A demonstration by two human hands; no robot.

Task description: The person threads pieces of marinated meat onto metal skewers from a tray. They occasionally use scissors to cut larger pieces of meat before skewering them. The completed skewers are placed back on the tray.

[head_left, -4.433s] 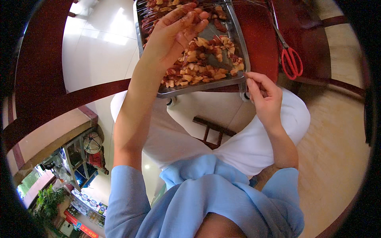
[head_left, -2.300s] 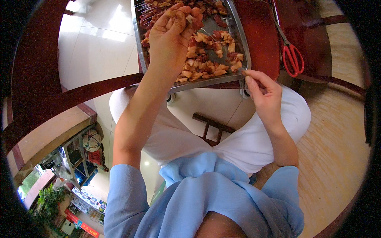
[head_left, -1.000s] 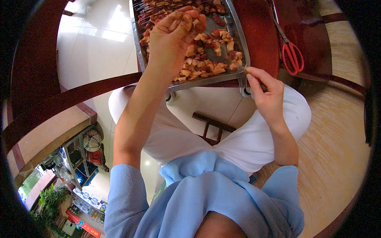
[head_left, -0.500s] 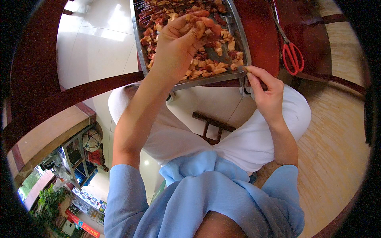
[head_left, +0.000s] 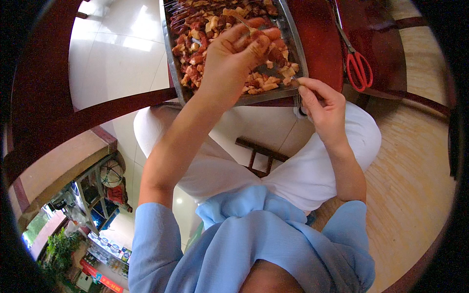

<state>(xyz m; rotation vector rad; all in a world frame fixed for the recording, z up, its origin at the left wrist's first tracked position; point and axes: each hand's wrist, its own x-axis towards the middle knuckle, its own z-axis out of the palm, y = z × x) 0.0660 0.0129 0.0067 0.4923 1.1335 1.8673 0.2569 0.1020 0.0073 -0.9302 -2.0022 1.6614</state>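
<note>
Over the metal tray (head_left: 299,46) of diced meat (head_left: 195,61), my left hand (head_left: 237,56) is closed, thumb against fingers. A pale bit of meat (head_left: 252,30) shows at its fingertips; the rest of the grip is hidden. My right hand (head_left: 322,105) pinches the end of a thin skewer (head_left: 295,78) at the tray's near right corner. The skewer points up and left into the tray, with meat chunks (head_left: 288,71) at or on it; I cannot tell how many are threaded. Several filled skewers (head_left: 181,10) lie at the tray's far left. Pinkish sausage-like pieces (head_left: 271,33) lie beyond my left hand.
Red-handled scissors (head_left: 359,71) lie right of the tray on the dark red wooden surface (head_left: 320,49). My knees in white trousers (head_left: 359,132) flank the tray's near edge. A brown wooden frame (head_left: 259,156) stands on the floor between my legs. Shelves (head_left: 95,195) are at the lower left.
My left hand has moved right and slightly nearer over the tray, its fingers less curled. My right hand has shifted slightly left with the skewer, its tip now further over the meat.
</note>
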